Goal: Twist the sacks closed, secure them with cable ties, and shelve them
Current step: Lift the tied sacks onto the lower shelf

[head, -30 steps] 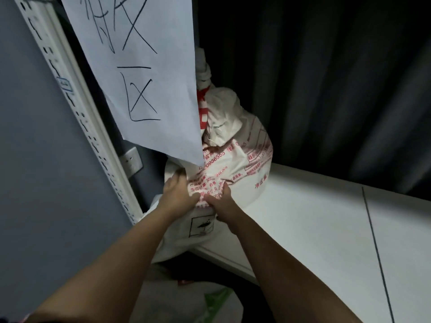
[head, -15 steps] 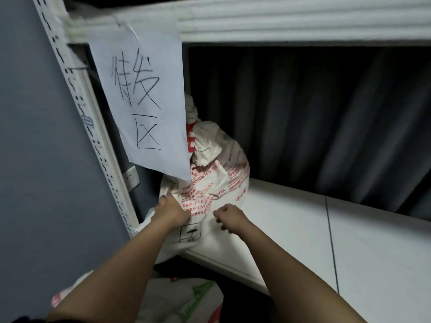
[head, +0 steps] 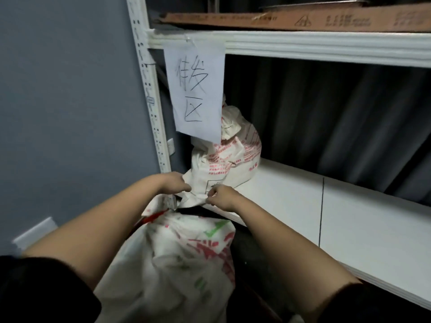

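Shelving step, by the look of it: tied sack (head: 229, 159) standing upright at the left end of the white shelf (head: 291, 190), tucked against the slotted post (head: 152, 108) and half hidden behind the hanging paper sign (head: 194, 89). Neck twisted shut at the top; tie itself not clear to see. Left hand (head: 175, 183) curled at the sack's lower left corner, touching the loose fabric; whether gripping it, cannot tell. Right hand (head: 220, 197) pinching the fold of fabric hanging over the shelf edge. Next move probably calls for tucking that flap inward so nothing overhangs, then letting go. Second sack (head: 177, 259) lying below, near the body, with green and red print and a red strip near its top. Contents of both sacks hidden. Cardboard box (head: 303, 19) lying flat on the upper shelf.
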